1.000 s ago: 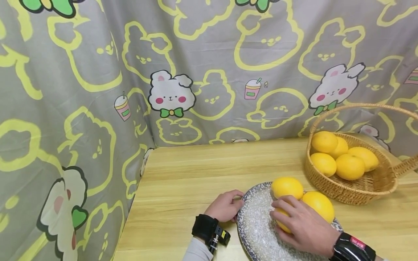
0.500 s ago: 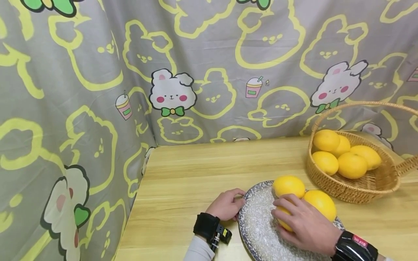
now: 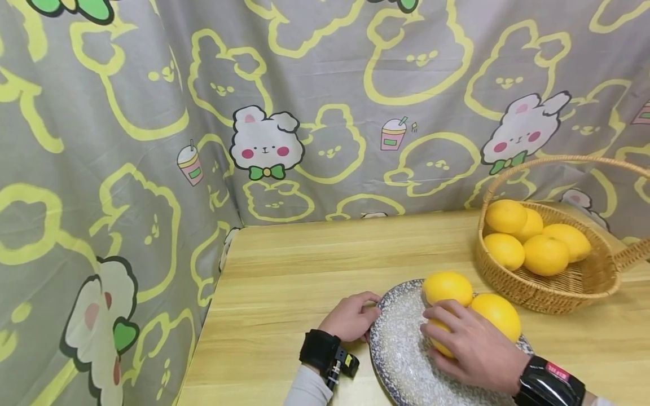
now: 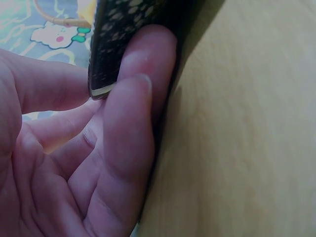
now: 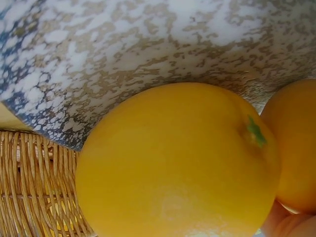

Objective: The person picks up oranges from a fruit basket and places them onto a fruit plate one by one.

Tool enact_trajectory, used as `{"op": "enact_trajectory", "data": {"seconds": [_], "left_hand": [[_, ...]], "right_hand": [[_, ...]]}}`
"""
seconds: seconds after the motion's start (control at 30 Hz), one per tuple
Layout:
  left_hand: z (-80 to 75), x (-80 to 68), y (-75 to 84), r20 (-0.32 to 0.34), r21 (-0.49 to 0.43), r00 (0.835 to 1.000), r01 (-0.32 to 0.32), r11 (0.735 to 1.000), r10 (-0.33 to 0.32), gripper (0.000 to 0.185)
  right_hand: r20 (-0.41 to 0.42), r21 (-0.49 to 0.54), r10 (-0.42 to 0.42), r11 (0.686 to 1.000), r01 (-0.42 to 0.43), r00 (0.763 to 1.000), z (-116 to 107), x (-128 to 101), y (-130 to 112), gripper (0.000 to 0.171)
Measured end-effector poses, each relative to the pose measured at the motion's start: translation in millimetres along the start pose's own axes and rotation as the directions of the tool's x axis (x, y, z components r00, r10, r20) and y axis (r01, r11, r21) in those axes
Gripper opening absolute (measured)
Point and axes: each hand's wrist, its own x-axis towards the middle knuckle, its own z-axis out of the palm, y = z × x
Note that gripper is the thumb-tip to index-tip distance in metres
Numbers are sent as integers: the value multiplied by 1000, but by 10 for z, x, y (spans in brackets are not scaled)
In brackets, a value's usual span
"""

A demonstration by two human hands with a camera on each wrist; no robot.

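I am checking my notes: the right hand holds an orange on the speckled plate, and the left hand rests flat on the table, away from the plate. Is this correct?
Not quite. The left hand grips the speckled plate's rim, as the left wrist view shows. The right hand does hold an orange on that plate.

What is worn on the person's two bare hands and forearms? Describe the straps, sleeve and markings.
The left hand has a black wrist strap carrying a small black-and-yellow device, above a light grey sleeve. The right hand has a glossy black wristband bearing a red label.

A wicker basket [image 3: 545, 293] of oranges stands before a bunny-print curtain [image 3: 203, 113].
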Motion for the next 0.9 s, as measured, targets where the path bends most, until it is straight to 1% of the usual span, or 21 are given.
{"op": "enact_trajectory", "data": {"seconds": [0.33, 0.57, 0.8, 0.9], "left_hand": [[-25, 1, -19, 15, 2, 1000, -11, 1000, 11, 38], [-27, 1, -28, 8, 10, 1000, -3, 1000, 3, 38], [-4, 2, -32, 11, 0, 1000, -4, 1000, 4, 37], [-1, 10, -29, 7, 3, 1000, -5, 1000, 5, 37]], "right_hand": [[-27, 36, 0, 999, 1, 1000, -3, -3, 25, 36], [-59, 70, 24, 997, -20, 998, 1, -41, 38, 42], [5, 55, 73, 996, -73, 997, -12, -102, 16, 48], [1, 64, 75, 995, -75, 997, -31, -109, 22, 45]]}}
